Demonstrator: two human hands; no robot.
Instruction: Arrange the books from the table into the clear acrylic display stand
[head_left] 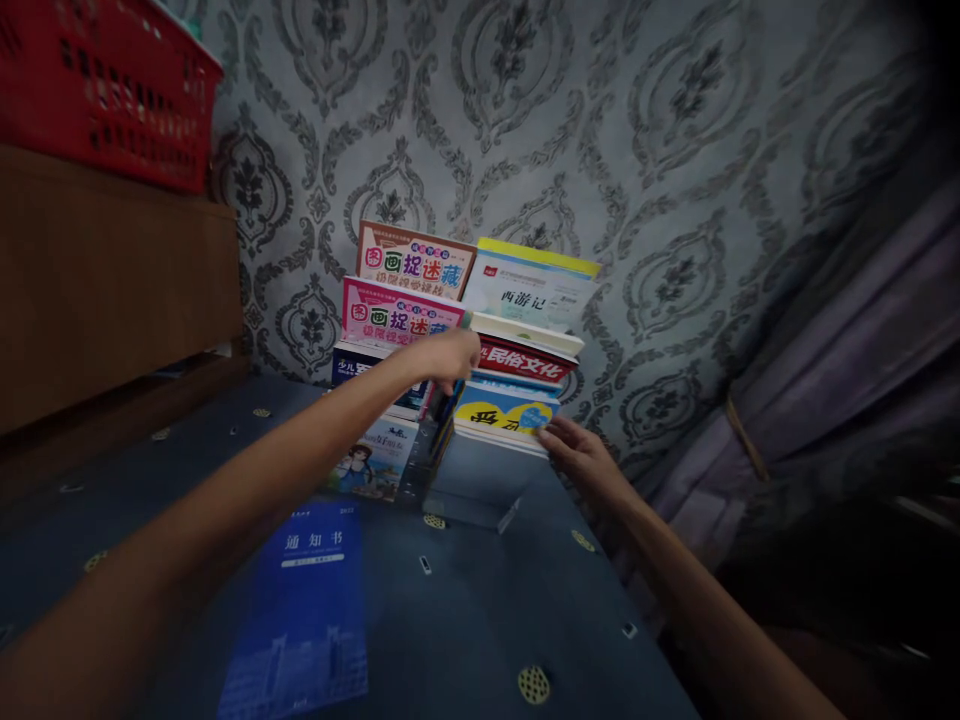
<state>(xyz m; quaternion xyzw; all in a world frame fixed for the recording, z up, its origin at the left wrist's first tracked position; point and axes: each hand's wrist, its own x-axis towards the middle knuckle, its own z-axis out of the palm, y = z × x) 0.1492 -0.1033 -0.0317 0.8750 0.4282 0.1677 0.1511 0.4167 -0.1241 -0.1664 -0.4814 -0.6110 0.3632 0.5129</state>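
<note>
Two rows of upright books stand in front of the wall. My left hand (448,357) reaches between the rows with its fingers curled down; what they grip, if anything, is hidden. Left of it are a pink picture book (394,312), a brown-edged one (416,262), a dark blue book (364,365) and a book with a cartoon figure (375,460). In the right row stand a yellow-topped book (532,285), a red book (525,358) and a blue-and-yellow book (499,410). My right hand (581,455) pinches the right edge of the blue-and-yellow book. A grey book holder (480,480) fronts this row.
A blue booklet (307,610) lies flat on the dark patterned tabletop (450,640). At the left, a red plastic basket (142,100) sits on a wooden cabinet (112,290). Patterned wallpaper rises behind the books, and a tied curtain (705,480) hangs at the right.
</note>
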